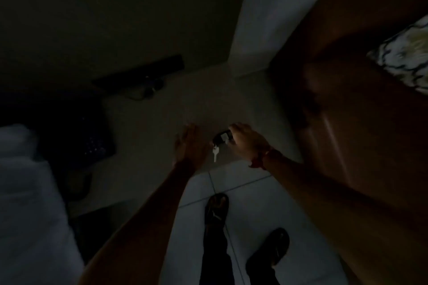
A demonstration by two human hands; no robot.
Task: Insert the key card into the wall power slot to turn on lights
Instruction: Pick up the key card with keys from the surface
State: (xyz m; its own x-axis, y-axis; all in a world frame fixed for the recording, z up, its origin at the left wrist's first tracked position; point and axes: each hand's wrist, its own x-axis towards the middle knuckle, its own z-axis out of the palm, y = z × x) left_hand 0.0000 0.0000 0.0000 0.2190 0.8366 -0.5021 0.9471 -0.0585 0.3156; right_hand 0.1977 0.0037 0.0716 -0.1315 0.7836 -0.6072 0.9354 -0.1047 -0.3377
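The room is dim, and the pale tiled floor [250, 194] carries the person's two feet in dark sandals, one [216, 209] ahead of the other [274, 246]. At the left edge a bed [27, 203] with a light sheet stands on the floor. Dark grout lines cross the tiles near the front sandal.

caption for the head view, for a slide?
Dark room: right hand holds a key card with a dangling key at the wall; left hand open beside it.
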